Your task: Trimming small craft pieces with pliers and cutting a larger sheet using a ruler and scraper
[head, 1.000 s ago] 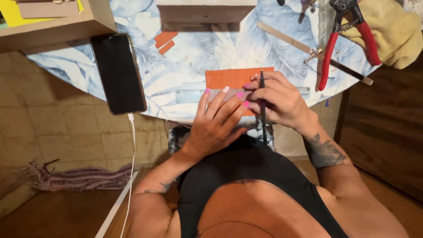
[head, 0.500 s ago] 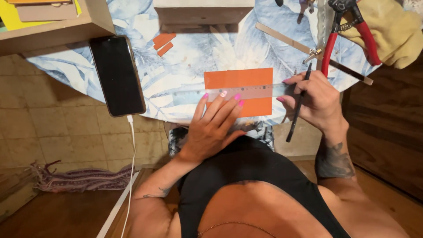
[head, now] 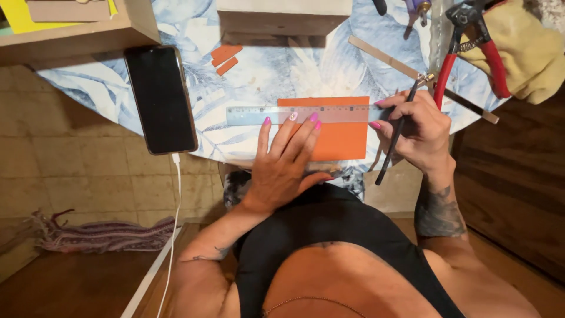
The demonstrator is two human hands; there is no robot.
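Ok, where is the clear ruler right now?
In the head view the clear ruler lies near the table's centre, across the upper part of the orange sheet, pinned by the left hand; the right hand with a pencil is at its right end.

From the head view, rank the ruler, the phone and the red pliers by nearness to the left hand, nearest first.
1. Ruler: under the left hand's fingertips, across the orange sheet.
2. Phone: at the table's left edge, to the hand's left.
3. Red pliers: far right corner, beyond the right hand.

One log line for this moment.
left hand: presses clear ruler on orange sheet | right hand: holds black pen
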